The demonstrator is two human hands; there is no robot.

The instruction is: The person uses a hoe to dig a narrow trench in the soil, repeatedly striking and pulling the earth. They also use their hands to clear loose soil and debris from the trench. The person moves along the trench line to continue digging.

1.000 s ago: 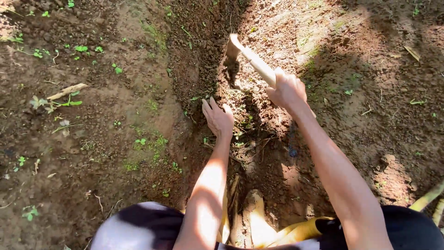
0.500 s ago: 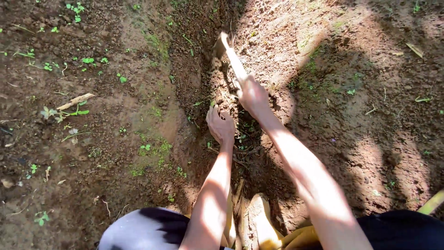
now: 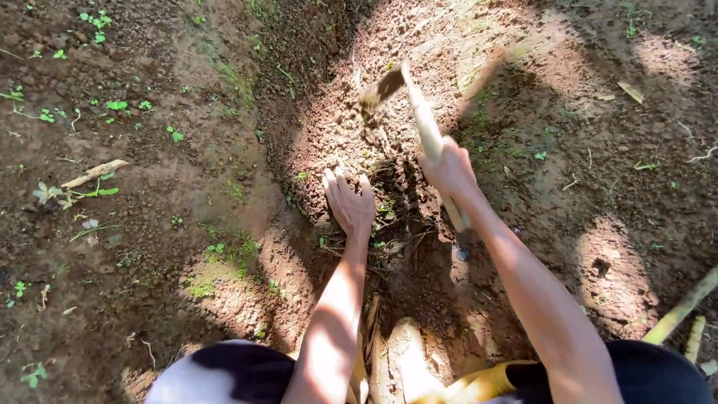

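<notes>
Both arms out: right hand [image 3: 449,170] grips hoe [image 3: 416,112], left hand [image 3: 349,202] flat.

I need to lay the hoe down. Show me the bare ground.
Bare soil lies right of the right hand, toward the yellow stalks. Another patch lies left of the trench, below the seedlings. Around the left hand roots and loose clods crowd.

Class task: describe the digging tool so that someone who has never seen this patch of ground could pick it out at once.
Find the furrow of loose reddish soil running up the middle of the ground. Above it, the right hand grips a small hoe. Its pale, straight wooden handle and flat blade set it apart from the twigs and weeds around.
</notes>
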